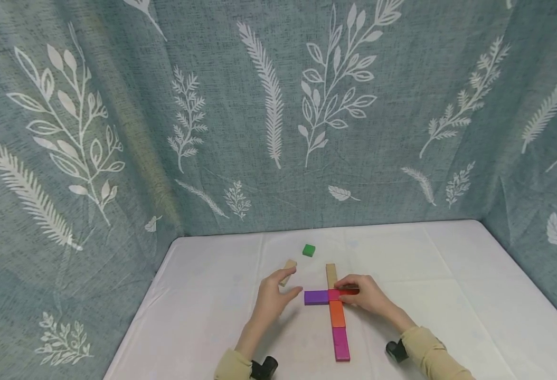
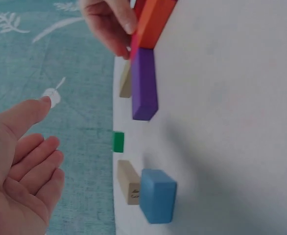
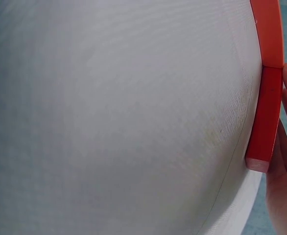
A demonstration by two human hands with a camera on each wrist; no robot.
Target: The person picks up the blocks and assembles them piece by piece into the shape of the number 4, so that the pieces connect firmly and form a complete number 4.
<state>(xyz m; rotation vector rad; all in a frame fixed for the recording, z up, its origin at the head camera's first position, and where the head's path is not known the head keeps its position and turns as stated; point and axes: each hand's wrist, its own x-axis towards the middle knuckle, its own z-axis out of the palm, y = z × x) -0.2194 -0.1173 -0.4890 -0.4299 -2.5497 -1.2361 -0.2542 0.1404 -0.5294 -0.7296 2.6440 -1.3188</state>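
My right hand (image 1: 370,298) pinches a red block (image 3: 266,115) lying on the table, with thumb and fingers on either side of it. The red block meets a small pink block (image 1: 333,295) at the middle of a cross. A purple block (image 1: 316,298) forms the left arm, and a plain wooden block (image 1: 331,275) the far arm. An orange block (image 1: 337,314) and a magenta block (image 1: 341,344) run toward me. Left of the cross, my left hand (image 1: 270,298) hovers empty, thumb and fingers apart.
A green block (image 1: 309,250) lies beyond the cross. Near my left fingertips is another plain wooden block (image 1: 290,264). A blue block (image 2: 158,196) beside it shows in the left wrist view, hidden by the hand in the head view. A patterned curtain (image 1: 268,200) borders the white table (image 1: 202,295).
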